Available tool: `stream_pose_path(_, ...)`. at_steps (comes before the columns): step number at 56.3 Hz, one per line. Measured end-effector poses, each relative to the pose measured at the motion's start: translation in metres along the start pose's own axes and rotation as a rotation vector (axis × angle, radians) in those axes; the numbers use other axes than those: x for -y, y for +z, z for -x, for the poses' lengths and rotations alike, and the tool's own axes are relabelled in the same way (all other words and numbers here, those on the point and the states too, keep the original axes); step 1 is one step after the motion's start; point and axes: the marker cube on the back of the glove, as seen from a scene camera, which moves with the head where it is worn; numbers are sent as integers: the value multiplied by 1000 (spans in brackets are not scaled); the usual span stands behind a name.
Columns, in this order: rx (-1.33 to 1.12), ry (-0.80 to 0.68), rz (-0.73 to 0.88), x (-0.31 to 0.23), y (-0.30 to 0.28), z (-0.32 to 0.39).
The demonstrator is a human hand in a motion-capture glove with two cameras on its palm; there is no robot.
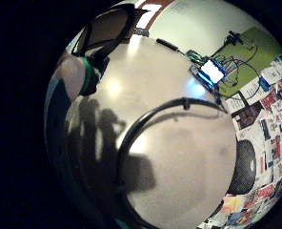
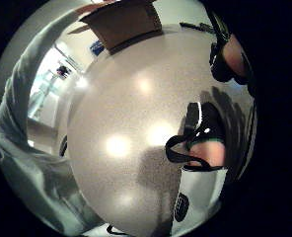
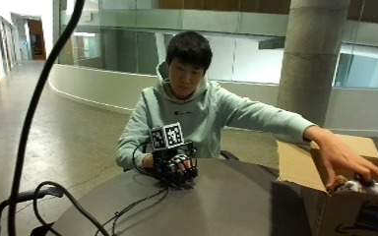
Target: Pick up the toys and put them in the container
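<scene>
A person sits at a round counter (image 3: 228, 206). The gloved right hand (image 3: 174, 169) rests there, fingers relaxed, holding nothing. The bare left hand (image 3: 346, 160) reaches into a cardboard box (image 3: 307, 182) holding toys (image 3: 356, 186), well apart.

Round grey table (image 3: 241, 206) lower centre; grey concrete pillar (image 3: 313, 59) upper right; glass railing (image 3: 130, 19) along top.
</scene>
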Motion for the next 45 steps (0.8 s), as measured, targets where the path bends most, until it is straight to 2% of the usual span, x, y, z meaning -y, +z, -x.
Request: stream_pose_path(45,107,5,45,1,2,-6)
